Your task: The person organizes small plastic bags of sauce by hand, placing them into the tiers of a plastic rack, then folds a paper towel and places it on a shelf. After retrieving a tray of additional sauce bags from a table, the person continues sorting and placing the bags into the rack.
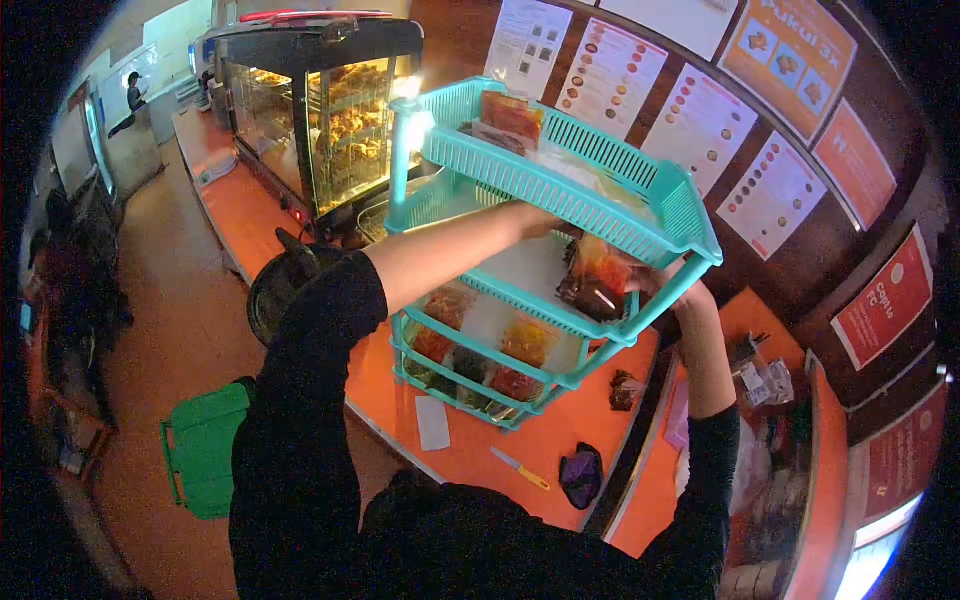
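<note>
- Head view: orange counter (575, 425) beneath rack.
- Turquoise rack (560, 195): landmark, tiered, stands on counter.
- Green crate (207, 450): floor, left of rack.
- Left hand (535, 218): inside rack below top level; fingers hidden, grip cannot be told.
- Right hand (655, 280): rack's right side, partly hidden; grip cannot be told.
- Dark-red packets (600, 275): rack's second level, between hands.
- Yellow-handled knife (520, 468): near side of rack.

Rack (560, 195): smooth plastic, slotted along the rims
Packets (608, 275): glossy clear film, creased
Counter (570, 430): smooth, faintly shiny
Knife (521, 468) toward counter's near edge: metal blade, smooth plastic-looking handle
Bundle (580, 478) beside knife: cloth by the look
Sleeves (310, 400): matt cloth
Display cabinet (320, 48): clear glass panes, smooth frame
Wall sheets (612, 75): printed, paper-like
</note>
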Tool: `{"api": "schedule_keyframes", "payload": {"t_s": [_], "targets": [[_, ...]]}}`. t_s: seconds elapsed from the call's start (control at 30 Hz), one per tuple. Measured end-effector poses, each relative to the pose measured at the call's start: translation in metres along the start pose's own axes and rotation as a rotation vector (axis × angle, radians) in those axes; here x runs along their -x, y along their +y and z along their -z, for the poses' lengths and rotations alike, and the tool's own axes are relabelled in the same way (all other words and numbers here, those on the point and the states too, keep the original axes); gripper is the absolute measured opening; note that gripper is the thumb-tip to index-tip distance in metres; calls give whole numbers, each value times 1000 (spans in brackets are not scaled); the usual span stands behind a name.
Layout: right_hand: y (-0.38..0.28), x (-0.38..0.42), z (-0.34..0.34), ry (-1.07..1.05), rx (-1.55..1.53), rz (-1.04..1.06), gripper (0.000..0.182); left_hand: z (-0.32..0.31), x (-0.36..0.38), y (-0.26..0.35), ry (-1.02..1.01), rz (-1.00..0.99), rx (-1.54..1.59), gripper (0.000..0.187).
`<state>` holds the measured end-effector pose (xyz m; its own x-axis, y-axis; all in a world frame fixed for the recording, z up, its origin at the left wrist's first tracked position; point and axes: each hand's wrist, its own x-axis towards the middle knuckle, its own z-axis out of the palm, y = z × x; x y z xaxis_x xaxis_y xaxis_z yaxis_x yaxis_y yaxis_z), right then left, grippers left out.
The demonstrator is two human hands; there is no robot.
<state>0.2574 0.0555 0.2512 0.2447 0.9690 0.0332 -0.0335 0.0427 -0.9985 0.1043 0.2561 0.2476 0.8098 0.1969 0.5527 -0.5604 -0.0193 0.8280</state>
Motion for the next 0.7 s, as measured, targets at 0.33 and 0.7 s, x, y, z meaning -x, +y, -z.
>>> {"api": "schedule_keyframes", "payload": {"t_s": [0.33,0.7], "targets": [[-2,3,-5,133,364,169,35,3,-5,-9,-5,-8,136,22],[-11,11,-38,85,1221,677,37,-17,19,44,191,445,-2,36]]}}
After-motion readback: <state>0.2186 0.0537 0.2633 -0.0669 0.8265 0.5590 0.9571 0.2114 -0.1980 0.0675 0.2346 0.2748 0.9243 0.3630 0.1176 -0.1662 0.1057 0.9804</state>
